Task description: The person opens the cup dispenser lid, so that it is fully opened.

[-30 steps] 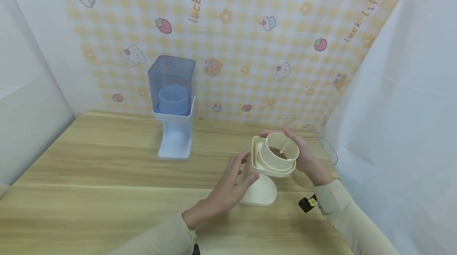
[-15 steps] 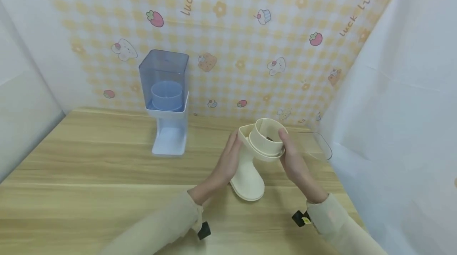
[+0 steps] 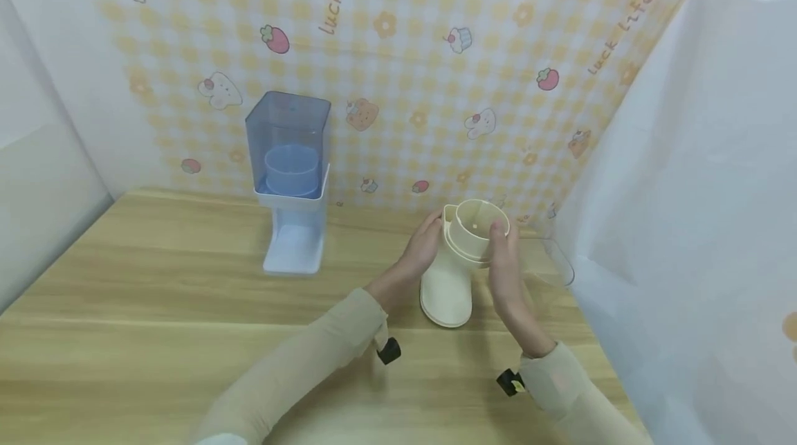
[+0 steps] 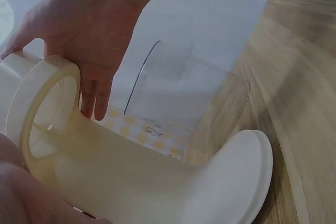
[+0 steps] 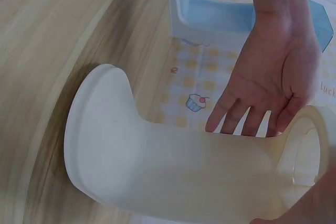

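Observation:
A cream dispenser stand (image 3: 446,296) with a flat rounded foot and a round collar on top is upright on the wooden table, right of centre. My right hand (image 3: 506,275) grips the collar, its thumb at the rim and the other fingers down the outside. On the opposite side, my left hand (image 3: 420,251) touches the upper part of the stand; the right wrist view shows this left hand (image 5: 273,72) with its fingers straight along the edge. In the left wrist view, the right hand (image 4: 92,30) reaches around the pale collar (image 4: 68,72).
Left of the hands stands a second dispenser with a translucent blue tank (image 3: 291,168) and a white base (image 3: 292,251). A clear container (image 4: 178,82) lies behind my right hand by the white side sheet. A yellow checked cloth (image 3: 398,71) hangs at the back.
My left hand has come from hovering beside the stand to touching its side. The stand has turned and shifted back, and my right hand has moved from behind the collar to its right side.

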Motion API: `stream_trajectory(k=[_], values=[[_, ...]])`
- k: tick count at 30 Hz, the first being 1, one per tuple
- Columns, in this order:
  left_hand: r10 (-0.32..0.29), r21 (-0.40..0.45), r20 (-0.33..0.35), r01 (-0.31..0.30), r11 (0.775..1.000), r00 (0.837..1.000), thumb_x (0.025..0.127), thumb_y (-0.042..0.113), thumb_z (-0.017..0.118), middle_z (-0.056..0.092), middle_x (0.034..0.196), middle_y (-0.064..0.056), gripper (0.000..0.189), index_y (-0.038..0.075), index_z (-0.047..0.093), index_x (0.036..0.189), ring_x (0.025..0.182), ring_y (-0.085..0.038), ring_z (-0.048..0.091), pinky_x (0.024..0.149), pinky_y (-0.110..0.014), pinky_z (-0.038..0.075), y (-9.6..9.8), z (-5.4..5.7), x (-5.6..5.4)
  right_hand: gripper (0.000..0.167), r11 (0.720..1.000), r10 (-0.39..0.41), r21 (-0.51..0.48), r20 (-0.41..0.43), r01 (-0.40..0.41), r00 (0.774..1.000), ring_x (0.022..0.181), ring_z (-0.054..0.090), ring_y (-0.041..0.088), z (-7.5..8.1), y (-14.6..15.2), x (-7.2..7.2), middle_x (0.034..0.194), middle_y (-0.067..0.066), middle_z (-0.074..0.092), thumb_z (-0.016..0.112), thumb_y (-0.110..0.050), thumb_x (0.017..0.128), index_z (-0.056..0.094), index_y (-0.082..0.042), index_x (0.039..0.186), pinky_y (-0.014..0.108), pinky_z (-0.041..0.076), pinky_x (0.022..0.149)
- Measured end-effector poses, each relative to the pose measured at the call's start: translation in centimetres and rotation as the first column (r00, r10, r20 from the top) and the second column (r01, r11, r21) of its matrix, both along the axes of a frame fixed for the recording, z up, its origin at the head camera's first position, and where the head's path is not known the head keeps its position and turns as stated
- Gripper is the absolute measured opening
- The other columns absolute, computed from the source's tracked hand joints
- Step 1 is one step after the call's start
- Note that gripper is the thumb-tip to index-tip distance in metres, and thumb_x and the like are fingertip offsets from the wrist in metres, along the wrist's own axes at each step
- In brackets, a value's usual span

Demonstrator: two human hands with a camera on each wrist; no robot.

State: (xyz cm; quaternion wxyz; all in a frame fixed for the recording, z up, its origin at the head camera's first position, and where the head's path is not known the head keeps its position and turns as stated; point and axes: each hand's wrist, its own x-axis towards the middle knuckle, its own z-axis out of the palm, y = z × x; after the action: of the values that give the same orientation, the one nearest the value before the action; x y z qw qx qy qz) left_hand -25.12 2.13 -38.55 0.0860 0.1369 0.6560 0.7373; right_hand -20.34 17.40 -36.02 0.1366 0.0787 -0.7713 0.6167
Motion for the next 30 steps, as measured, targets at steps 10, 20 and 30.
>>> stream_trajectory(k=[10,20,30], values=[[0.001,-0.037,-0.054,-0.003,0.999,0.999,0.108,0.034,0.022,0.054,0.133,-0.008,0.048,0.018,0.036,0.151,0.119,-0.024,0.053,0.106,-0.054,0.044,-0.3,-1.3,-0.9,0.059,1.0,0.005,-0.008,0.01,-0.005,1.0,0.146,0.023,0.032,-1.3,0.3,-1.1,0.15,0.017,0.029,0.024,-0.046,0.107,0.022,-0.007,0.151,0.053,0.012,0.123],[0.134,-0.082,-0.068,-0.139,0.987,0.989,0.107,0.038,0.035,0.044,0.151,-0.009,0.047,0.021,0.039,0.151,0.14,-0.03,0.042,0.115,-0.054,0.036,-1.7,-1.7,-0.3,0.056,0.998,-0.033,-0.057,-0.144,0.025,0.989,0.153,0.007,0.032,-0.7,0.3,-1.0,0.16,0.016,0.013,0.029,-0.044,0.107,0.022,-0.008,0.148,0.054,0.003,0.124],[0.237,-0.065,-0.231,-0.258,0.964,0.944,0.103,0.014,0.05,0.064,0.126,-0.018,0.032,-0.004,0.056,0.129,0.118,-0.025,0.061,0.105,-0.046,0.048,-13.0,-2.4,4.7,0.033,0.919,0.259,-0.014,-0.731,-0.393,0.632,0.136,0.044,0.031,2.5,-7.4,5.0,0.139,0.015,0.05,0.055,-0.012,0.099,0.045,0.012,0.12,0.038,0.035,0.117]])
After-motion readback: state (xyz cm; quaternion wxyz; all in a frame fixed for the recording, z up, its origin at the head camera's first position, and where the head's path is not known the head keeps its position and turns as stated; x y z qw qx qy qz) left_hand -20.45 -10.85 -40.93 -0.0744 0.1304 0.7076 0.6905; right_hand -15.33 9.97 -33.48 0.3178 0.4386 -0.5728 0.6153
